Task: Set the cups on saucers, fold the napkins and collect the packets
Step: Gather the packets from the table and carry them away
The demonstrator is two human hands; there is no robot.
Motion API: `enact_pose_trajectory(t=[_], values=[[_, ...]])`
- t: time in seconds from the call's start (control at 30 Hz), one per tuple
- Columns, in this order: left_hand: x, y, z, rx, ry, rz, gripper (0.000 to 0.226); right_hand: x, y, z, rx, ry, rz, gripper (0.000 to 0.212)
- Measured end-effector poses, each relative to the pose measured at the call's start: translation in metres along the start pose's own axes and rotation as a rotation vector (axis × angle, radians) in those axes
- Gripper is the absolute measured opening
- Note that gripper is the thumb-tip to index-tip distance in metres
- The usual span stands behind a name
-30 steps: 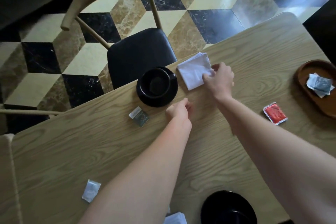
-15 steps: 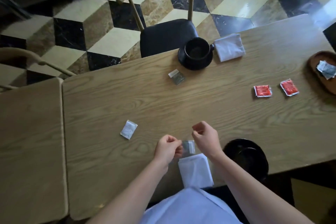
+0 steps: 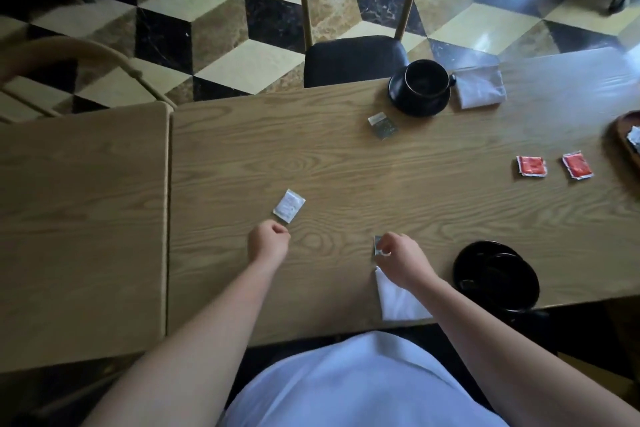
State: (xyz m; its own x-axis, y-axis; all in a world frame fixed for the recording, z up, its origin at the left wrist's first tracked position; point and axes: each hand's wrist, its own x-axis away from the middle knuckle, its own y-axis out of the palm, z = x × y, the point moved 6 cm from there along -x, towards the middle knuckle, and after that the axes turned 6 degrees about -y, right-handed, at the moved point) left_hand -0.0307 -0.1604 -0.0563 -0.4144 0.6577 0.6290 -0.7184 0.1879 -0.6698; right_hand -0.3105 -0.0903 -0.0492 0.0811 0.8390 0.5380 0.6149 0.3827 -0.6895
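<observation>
My right hand [image 3: 401, 256] pinches a small silver packet [image 3: 377, 245] just above the table, over a folded white napkin [image 3: 398, 300] at the near edge. My left hand [image 3: 268, 241] is curled, holding nothing, just below a white packet [image 3: 289, 205]. A black cup [image 3: 427, 78] sits on its saucer [image 3: 403, 100] at the far edge, beside a folded napkin [image 3: 479, 87]. A dark packet [image 3: 382, 126] lies in front of it. Two red packets [image 3: 531, 166] [image 3: 577, 165] lie at the right. Another black cup on a saucer [image 3: 497, 274] sits near my right arm.
A brown wooden tray [image 3: 623, 146] holding a silver packet [image 3: 634, 137] is cut off at the right edge. A second table [image 3: 83, 218] abuts on the left. Chairs [image 3: 353, 55] stand at the far side on a checkered floor.
My hands have parted: the left moved left toward the white packet, the right keeps the silver packet. Before that I pulled back from the far cup and napkin.
</observation>
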Motion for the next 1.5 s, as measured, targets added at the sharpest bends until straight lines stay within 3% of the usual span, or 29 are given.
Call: enact_pose_trajectory(t=[0.17,0.3,0.4,0.77,0.97,1.07,1.2,1.27,1.4,1.5], values=[[-0.030,-0.014,0.036,-0.092,0.044,0.125,0.010,-0.005,0.003,0.003,0.133,-0.039,0.000,0.016],[-0.049,-0.005,0.048,-0.233,0.110,0.126,0.037,-0.018,-0.002,0.011,0.243,-0.087,0.021,0.025],[-0.055,0.003,0.051,-0.302,0.135,0.094,0.043,-0.026,-0.002,0.014,0.310,-0.113,-0.012,0.037],[-0.054,0.013,0.052,-0.334,0.109,-0.003,0.015,-0.042,-0.005,0.011,0.530,-0.164,-0.001,0.035],[-0.022,0.025,0.055,-0.165,0.108,-0.026,0.019,-0.048,-0.005,0.013,0.514,-0.134,-0.098,0.023],[-0.001,0.038,0.055,0.062,0.016,-0.127,0.020,-0.053,-0.013,0.003,0.214,-0.118,-0.141,0.016],[0.025,0.061,0.071,0.349,-0.030,-0.347,0.024,-0.059,-0.034,-0.006,-0.477,0.052,-0.076,0.027],[0.035,0.069,0.087,0.465,-0.051,-0.453,0.026,-0.060,-0.040,-0.012,-0.752,0.101,-0.066,0.019],[0.047,0.079,0.113,0.544,-0.090,-0.669,0.025,-0.068,-0.051,-0.023,-0.901,0.108,-0.073,0.009],[0.046,0.081,0.126,0.562,-0.089,-0.736,0.022,-0.080,-0.056,-0.023,-0.878,0.098,-0.062,0.012]])
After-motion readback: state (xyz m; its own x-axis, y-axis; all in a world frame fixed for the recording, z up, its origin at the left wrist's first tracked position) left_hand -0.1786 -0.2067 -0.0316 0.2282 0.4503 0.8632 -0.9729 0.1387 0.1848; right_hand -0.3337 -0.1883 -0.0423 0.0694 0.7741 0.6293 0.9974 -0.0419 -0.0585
